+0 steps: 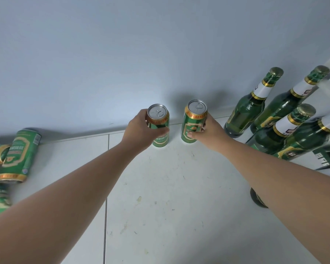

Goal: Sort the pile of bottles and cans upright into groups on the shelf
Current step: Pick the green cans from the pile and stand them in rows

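On the white shelf, toward its near left edge, a pile of cans lies tumbled, and upright bottles crowd the right. Farther in, the left hand wraps round the left can and the right hand grips the right can. Both cans are upright, side by side just short of the wall, apparently to begin a can group set apart from the bottles.

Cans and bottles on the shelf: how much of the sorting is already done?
Done: green glass bottles stand upright together on the right. In hand: the left hand grips the left can, the right hand the right can, both upright near the wall. To do: toppled cans lie on their sides at the far left.
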`<state>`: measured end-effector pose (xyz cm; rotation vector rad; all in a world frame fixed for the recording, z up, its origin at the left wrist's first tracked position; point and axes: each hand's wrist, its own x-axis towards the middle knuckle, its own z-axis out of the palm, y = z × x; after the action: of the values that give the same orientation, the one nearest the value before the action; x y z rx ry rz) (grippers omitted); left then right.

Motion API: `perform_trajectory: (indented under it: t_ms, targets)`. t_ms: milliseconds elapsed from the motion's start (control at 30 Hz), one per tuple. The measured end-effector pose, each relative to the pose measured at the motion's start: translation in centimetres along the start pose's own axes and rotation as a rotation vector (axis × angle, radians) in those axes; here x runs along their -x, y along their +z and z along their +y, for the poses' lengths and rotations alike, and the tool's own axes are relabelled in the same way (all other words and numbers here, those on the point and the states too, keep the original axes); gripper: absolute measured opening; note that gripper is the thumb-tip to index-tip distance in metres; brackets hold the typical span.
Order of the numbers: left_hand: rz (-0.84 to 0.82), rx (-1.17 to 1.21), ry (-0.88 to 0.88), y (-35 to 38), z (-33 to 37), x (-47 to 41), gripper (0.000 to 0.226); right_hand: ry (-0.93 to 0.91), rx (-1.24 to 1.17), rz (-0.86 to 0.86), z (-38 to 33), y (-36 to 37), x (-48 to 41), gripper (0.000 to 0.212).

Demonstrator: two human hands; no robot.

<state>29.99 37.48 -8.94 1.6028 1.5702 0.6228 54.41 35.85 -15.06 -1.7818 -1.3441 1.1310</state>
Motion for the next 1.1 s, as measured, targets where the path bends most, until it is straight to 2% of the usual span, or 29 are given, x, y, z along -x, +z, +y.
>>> perform_trajectory:
  t_ms: [367,500,633,800,1100]
  targets:
    - [-0.040,-0.043,-0.013,-0.2,-0.1,-0.1,0.065,0.050,0.065,-0.006,-1.7,-0.4,0.8,0.097]
    - [-0.064,-0.053,-0.052,-0.4,-1.2,0.3,0.078,0.104,0.146,0.045,-2.4,-0.4,2.1,0.082]
    - [-0.063,-0.107,-0.068,-0.8,-1.9,1.6,0.086,0.129,0.192,0.078,-2.6,-0.2,3.2,0.081]
    - [-0.042,-0.189,-0.052,-1.5,-2.4,3.5,0.080,0.157,0.257,0.086,-3.0,0.0,5.3,0.063]
    - [-0.031,-0.280,-0.059,-2.8,-3.6,6.7,0.068,0.105,0.314,-0.012,-3.4,1.4,8.6,0.047]
